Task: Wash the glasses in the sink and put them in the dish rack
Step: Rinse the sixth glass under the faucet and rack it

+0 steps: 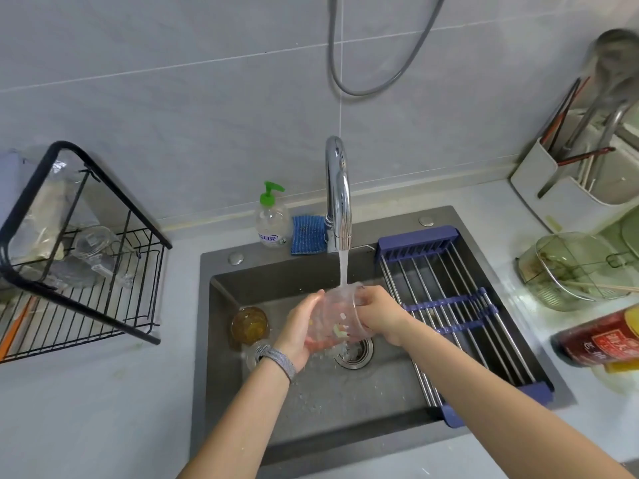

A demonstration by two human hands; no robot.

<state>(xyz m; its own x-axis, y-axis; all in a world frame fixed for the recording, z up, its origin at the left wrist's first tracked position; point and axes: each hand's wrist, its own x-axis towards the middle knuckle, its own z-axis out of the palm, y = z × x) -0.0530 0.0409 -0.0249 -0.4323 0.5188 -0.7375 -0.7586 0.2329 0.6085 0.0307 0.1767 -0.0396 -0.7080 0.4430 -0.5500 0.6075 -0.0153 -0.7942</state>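
Both hands' grip holds glass (340, 314) tilted, mouth toward tap (338, 195).

Large pale grey wall tiles (173, 98) with thin white grout lines rise behind a light grey stone countertop (103, 402). A grey flexible hose (366, 88) loops against the wall under soft, even light.

The faucet (338, 195) is gleaming as polished chrome. The sink (345, 402) is showing dark matt metal, wet. The clear glass (340, 314) is looking glossy. The dish rack (83, 271) is showing black coated wire, and the worktop (103, 409) is looking pale and smooth.
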